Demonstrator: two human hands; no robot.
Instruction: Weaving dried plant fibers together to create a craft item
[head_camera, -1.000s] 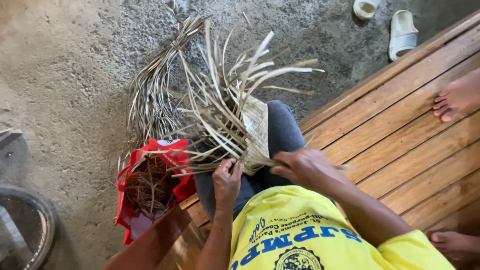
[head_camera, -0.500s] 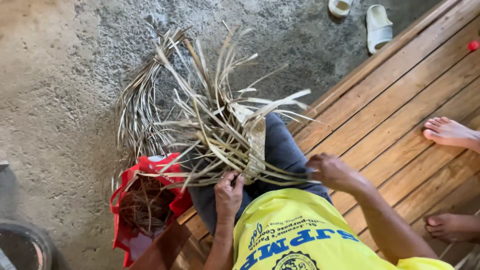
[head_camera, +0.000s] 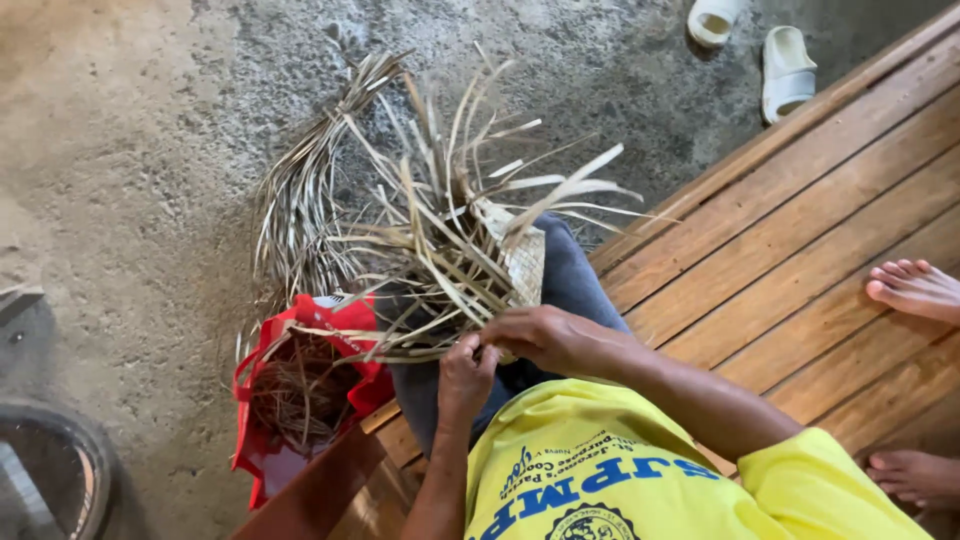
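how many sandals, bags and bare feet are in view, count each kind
sandals: 2, one and another, both on the concrete
red bag: 1
bare feet: 2, one and another, both on the wooden floor
total: 5

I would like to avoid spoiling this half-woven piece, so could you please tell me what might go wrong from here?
1. Many loose strips splay stiffly from the woven panel; they may tangle or snap as they are bent.
2. Both the left hand and right hand pinch one edge, so the unsecured weave could loosen if either grip slips.
3. The panel rests on the knee at the wooden platform's edge; dropped strips would land on the concrete floor beside the red bag.
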